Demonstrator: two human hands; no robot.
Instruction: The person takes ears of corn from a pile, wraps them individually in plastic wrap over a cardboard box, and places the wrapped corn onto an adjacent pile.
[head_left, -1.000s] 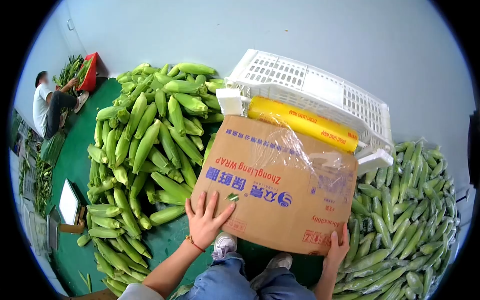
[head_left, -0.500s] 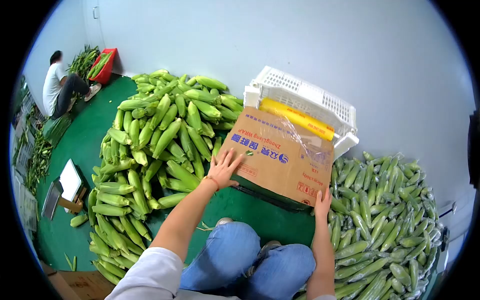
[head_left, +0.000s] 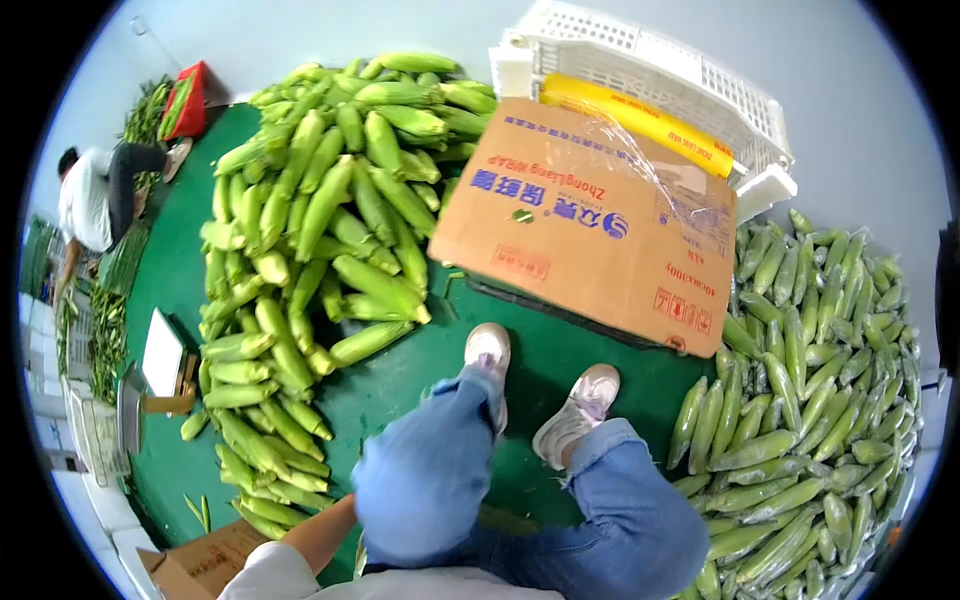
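A flat brown cardboard sheet [head_left: 590,235] with blue and red print lies in front of me on a dark-edged support. Behind its far edge is a yellow roll of wrap [head_left: 640,120], from which clear film runs over the cardboard. To the left is a large pile of green corn in husks [head_left: 320,200]. Corn wrapped in film [head_left: 800,400] is heaped on the right. Only my left forearm [head_left: 325,530] shows, beside my left knee; its hand is hidden behind the leg. My right hand is out of view.
White plastic crates [head_left: 650,50] stand against the wall. A scale [head_left: 165,355] is on the green floor [head_left: 400,400] at the left. Another person [head_left: 90,200] sits at the far left near a red basket [head_left: 185,100]. An open carton [head_left: 215,560] is at the lower left.
Both my hands have left the cardboard, the left arm drawing back to my knee. My knees and feet have shifted, and both shoes now show. The other person leans down with an arm lowered.
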